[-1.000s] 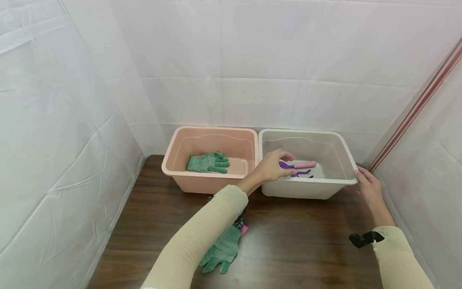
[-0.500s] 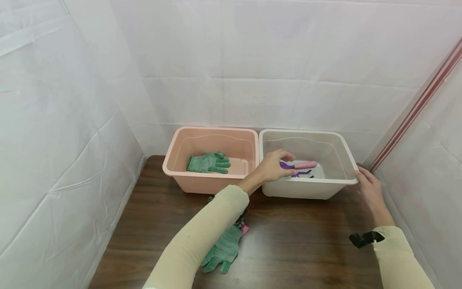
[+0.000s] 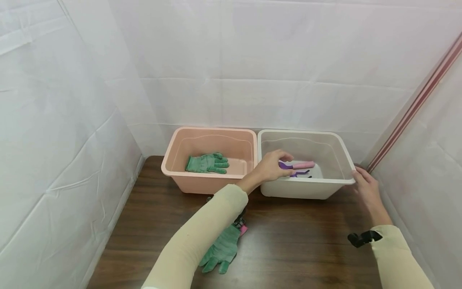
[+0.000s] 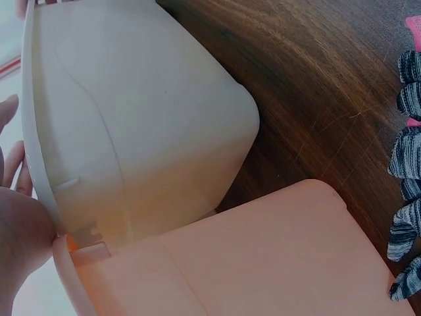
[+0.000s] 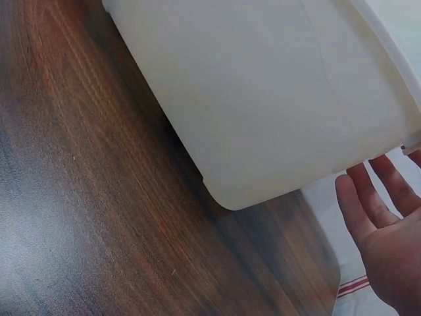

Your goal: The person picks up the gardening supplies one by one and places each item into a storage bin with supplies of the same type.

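My left hand (image 3: 272, 166) arches over the front rim of the white bin (image 3: 306, 180). Its fingers curve loosely and grip nothing that I can see. Below them in the bin lie a tool with a pink handle (image 3: 304, 164) and purple end, and a purple pronged piece (image 3: 300, 173), partly hidden by the hand. My right hand (image 3: 368, 190) is at the bin's right end, fingertips touching the rim corner. In the right wrist view, the right hand's fingers (image 5: 371, 197) reach up, fairly straight, against the bin's outer side.
A pink bin (image 3: 209, 182) holding a green glove (image 3: 207, 163) stands left of the white one. Another green glove (image 3: 221, 249) lies on the wooden table (image 3: 296, 241), partly under my left arm. Striped knitted glove fingers (image 4: 406, 155) show beside it. White sheeting (image 3: 223, 60) surrounds the table.
Both hands and bins keep their places; the head view has only shifted slightly.
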